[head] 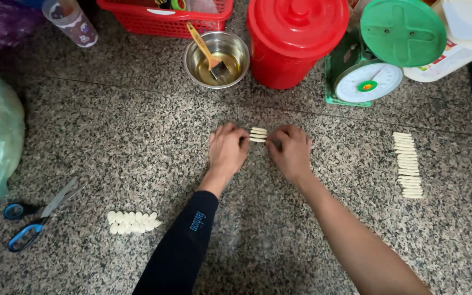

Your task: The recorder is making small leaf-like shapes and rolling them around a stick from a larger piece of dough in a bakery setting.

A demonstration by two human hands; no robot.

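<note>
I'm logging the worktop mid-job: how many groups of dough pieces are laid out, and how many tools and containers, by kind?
Dough groups: 3 (small stack between left hand and right hand; long row; cluster)
Scissors: 1
Bowl with brush: 1
Red bucket: 1
Scale: 1
Red basket: 1
Cup: 1
Total: 9

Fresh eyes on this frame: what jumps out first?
Both hands, left hand and right hand, pinch a short stack of pale dough strips mid-counter. Behind them stand a red lidded bucket and a green kitchen scale. A long row of finished strips lies at right.
</note>
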